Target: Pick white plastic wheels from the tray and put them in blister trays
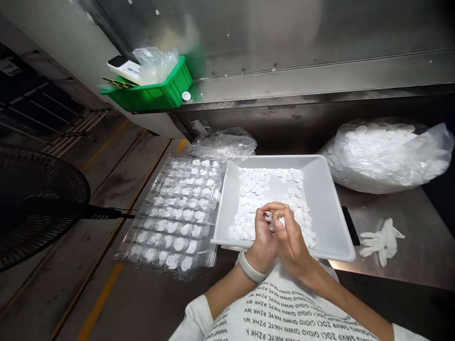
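Above the near edge of a white plastic bin [330,222], my two hands are cupped together. My left hand [265,239] curls around several small white round plastic parts [270,221], which show between the fingers. Against it presses my right hand [293,239], its fingers bent over the same parts; exactly which piece it pinches is hidden. Loose white round parts [249,182] lie scattered over the bin's floor. To the left, a stack of clear blister trays [170,213] holds white parts in rows of pockets.
A clear bag [225,144] lies behind the trays, and a full bag of white parts [387,154] sits at right. A white glove [384,241] rests on the metal table [415,213]. A green bin [159,94] stands on the ledge; a black fan [39,203] is at left.
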Motion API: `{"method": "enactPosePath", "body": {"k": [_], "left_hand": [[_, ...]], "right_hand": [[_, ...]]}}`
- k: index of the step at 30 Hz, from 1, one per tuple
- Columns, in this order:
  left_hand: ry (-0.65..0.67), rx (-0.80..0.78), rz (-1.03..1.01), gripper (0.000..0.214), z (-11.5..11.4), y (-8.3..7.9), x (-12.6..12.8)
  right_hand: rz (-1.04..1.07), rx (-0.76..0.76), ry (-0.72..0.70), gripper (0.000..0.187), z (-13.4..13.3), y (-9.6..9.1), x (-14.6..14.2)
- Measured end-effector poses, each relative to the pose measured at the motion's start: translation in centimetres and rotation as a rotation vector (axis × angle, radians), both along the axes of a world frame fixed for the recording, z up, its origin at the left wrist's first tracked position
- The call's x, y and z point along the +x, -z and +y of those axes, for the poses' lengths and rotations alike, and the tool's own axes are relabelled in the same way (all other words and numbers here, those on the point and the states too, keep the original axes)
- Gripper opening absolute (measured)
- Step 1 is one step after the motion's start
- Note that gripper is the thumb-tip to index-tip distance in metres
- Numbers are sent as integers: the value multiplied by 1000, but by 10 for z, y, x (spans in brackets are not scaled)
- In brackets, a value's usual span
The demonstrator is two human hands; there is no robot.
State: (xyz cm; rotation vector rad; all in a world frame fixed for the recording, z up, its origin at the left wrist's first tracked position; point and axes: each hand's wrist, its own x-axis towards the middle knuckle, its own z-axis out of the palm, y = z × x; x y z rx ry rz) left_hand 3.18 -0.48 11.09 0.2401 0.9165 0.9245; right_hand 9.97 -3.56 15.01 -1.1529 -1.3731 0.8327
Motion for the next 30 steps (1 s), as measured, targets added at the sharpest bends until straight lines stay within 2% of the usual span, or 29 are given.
{"method": "enactPosePath", "body": {"k": [2,4,6,10,12,14,17,21,25,30], "left_hand": [[-52,2,86,26,14,7,-14],[-106,10,184,24,34,10,-40],[-177,37,307,24,60,8,-81],[-342,133,636,29,123,-4,-177],[-374,165,813,31,152,-7,-217],[-357,182,975,32,177,-7,-244],[-249,193,1184,31,207,0,-264],[-71,182,1424,31,233,9,-275],[90,178,1621,32,247,12,-286],[229,186,1760,32,251,15,-294]], "right_hand": [[31,-59,-38,23,-1,4,2],[36,-139,-48,25,-4,10,8],[12,-229,-24,27,-8,20,17],[-28,-383,17,32,-18,50,40],[-47,-426,21,33,-21,66,49],[-66,-467,17,35,-24,79,54],[-95,-520,0,39,-26,92,57],[-125,-551,-17,42,-26,98,55],[-159,-561,-19,41,-27,101,57],[-217,-589,-24,40,-30,109,60]]}}
